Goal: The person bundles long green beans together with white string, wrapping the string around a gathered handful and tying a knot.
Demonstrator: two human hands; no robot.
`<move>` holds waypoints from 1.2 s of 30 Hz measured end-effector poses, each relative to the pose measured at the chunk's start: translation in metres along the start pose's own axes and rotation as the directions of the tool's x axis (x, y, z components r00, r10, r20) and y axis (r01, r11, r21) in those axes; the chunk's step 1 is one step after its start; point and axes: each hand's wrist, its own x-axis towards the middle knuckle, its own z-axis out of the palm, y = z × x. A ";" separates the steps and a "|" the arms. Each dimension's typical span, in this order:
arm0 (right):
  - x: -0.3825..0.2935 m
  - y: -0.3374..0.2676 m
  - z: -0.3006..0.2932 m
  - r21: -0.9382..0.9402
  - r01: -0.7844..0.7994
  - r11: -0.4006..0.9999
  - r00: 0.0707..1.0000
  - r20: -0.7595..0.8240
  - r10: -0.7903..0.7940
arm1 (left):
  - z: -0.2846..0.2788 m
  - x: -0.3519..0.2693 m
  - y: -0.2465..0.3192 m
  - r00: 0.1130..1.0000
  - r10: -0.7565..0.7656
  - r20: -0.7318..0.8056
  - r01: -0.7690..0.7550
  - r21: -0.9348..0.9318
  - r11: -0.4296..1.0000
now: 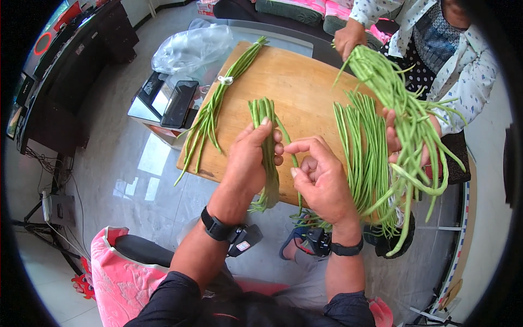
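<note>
A small bundle of long green beans (268,163) is gripped in my left hand (249,157), with its ends even at the top. One loose long bean (297,186) hangs down beside that bundle. Over this bean is my right hand (320,175), its thumb and curled forefinger apart. Whether the fingers touch the bean I cannot tell. A long bean bundle tied with a white tie (225,80) lies along the left side of the wooden board (294,81). Many long beans (363,143) are spread side by side on the right.
Across the board, another person holds a large bunch of long beans (380,81) in both hands. A clear plastic bag (192,47) and a smartphone (179,102) sit on the left. White string (398,212) hangs by the board's right corner.
</note>
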 end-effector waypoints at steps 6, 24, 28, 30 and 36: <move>-0.004 -0.009 0.012 0.099 0.060 0.993 0.997 -0.049 -0.055 | -0.002 0.003 -0.002 0.996 0.012 -0.092 -0.014 -0.025 1.000; -0.054 -0.067 0.051 0.045 0.223 0.974 0.975 0.011 -0.224 | -0.021 0.005 0.021 0.998 0.059 -0.015 -0.059 -0.034 0.998; -0.056 -0.064 0.050 0.054 0.201 0.978 0.979 0.014 -0.202 | -0.021 0.003 0.023 0.999 0.039 0.003 -0.039 -0.047 0.998; -0.056 -0.061 0.045 0.106 0.165 0.981 0.986 0.000 -0.166 | -0.023 0.004 0.022 0.999 0.033 -0.003 -0.033 -0.042 0.999; -0.042 -0.053 0.027 -0.121 0.298 0.947 0.919 -0.233 -0.319 | -0.017 -0.003 0.026 0.995 -0.027 0.093 0.030 -0.026 0.999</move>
